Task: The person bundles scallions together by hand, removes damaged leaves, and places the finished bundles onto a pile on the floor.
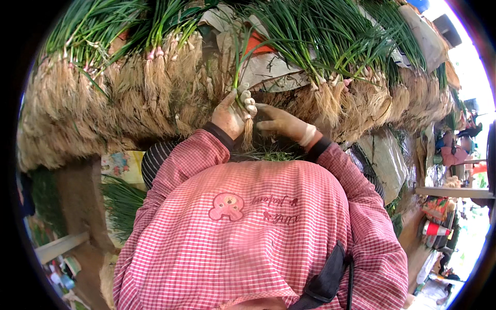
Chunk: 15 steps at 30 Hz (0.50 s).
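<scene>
While our left hand (233, 116) is clenched round a small bunch of spring onions (238, 77), the right hand (281, 125) sits just beside it with fingers stretched out flat, gripping nothing that we can see, fingertips touching the bunch near its bulbs. Both hands are in thin, pale gloves that look rubbery and a bit grubby. The bunch stands nearly upright in our fist: long, slim green stalks going up, little white bulbs at our knuckles, and a stringy tan tuft of roots (248, 135) hanging out below.

All around is the big heap of spring onions (103, 88), stacked along the far edge of the stall in front of us. It's a proper wall of them: glossy green tops up high, pinkish-white bulbs in a row, then thick shaggy mats of straw-coloured roots that look dry and hairy. Crumpled grey plastic sheeting (268, 67) pokes out between the bundles behind our hands, and another wrinkled sheet hangs at the right end. Our sleeves (191, 155) are pink-and-white checked cotton with dark ribbed cuffs.
</scene>
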Each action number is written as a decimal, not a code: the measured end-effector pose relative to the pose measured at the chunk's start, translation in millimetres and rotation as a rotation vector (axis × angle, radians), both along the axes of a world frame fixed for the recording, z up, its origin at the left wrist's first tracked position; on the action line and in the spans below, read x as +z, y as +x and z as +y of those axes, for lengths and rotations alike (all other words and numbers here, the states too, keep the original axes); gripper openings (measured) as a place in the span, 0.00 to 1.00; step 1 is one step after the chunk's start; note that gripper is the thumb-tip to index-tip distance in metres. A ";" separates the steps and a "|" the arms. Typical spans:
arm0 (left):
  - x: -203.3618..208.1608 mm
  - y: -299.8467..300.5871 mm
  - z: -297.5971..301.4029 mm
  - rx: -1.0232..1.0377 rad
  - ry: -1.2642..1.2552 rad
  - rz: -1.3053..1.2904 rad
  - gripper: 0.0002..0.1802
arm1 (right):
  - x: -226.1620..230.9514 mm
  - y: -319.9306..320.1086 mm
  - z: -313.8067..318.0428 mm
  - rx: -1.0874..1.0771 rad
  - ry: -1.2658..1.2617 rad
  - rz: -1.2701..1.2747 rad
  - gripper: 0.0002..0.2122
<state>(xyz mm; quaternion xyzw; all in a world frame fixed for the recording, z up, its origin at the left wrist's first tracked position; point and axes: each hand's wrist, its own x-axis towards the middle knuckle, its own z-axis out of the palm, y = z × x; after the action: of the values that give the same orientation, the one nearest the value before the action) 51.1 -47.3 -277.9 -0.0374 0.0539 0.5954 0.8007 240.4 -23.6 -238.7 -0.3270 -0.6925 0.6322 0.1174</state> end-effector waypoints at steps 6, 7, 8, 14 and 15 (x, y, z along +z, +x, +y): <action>26.9 -23.1 8.9 0.160 0.236 0.175 0.09 | -19.6 27.8 2.8 -0.150 -0.333 0.161 0.13; 34.1 -32.7 9.5 0.219 0.290 0.184 0.10 | -19.4 43.7 3.6 -0.128 -0.200 -0.049 0.14; 41.1 -38.9 10.0 0.278 0.343 0.191 0.11 | -27.0 60.7 -5.9 -0.033 0.157 -0.212 0.14; 52.6 -38.5 3.5 0.308 0.333 0.519 0.20 | 38.4 74.0 23.9 -0.380 0.662 -0.893 0.09; 47.8 -34.3 5.4 0.297 0.286 0.557 0.21 | 45.2 83.4 47.1 -0.485 0.898 -0.879 0.07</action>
<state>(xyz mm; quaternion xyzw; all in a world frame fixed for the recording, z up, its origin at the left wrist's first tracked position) 16.8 -41.9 -230.1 0.2316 0.1802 0.6942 0.6572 323.8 23.5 -193.5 -0.6194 -0.7787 0.0468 0.0879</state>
